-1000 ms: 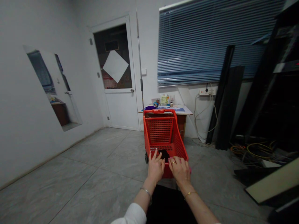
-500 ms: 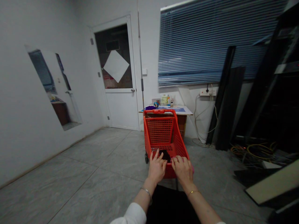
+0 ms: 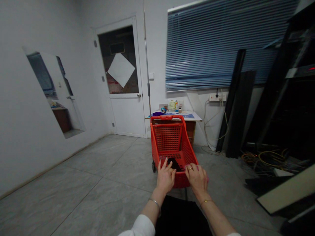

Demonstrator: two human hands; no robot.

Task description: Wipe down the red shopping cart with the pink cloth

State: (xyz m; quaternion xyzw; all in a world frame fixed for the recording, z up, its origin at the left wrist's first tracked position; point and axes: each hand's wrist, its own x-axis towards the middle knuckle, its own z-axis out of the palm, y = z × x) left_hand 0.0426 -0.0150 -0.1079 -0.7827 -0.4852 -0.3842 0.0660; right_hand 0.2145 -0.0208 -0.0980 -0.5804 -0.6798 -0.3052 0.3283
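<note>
A red plastic shopping cart (image 3: pixel 168 137) on small wheels stands just ahead of me, its mesh back wall at the far end. My left hand (image 3: pixel 166 177) hovers at the near end with fingers spread, close to a dark crumpled item (image 3: pixel 174 164) lying inside the cart. That item's shape is hard to make out. My right hand (image 3: pixel 197 178) rests over the cart's near right rim, holding nothing I can see. A small pink patch shows just beyond it.
Behind the cart, a desk (image 3: pixel 189 117) holds bottles and papers. Dark panels (image 3: pixel 237 101) lean against the wall at right, above tangled cables (image 3: pixel 261 159) on the grey tile floor. A white door (image 3: pixel 128 113) stands at the back, with a wall mirror (image 3: pixel 55 93) at left.
My right hand has shifted rightward along the rim, widening the gap between my hands. The cart and my left hand stay nearly in place.
</note>
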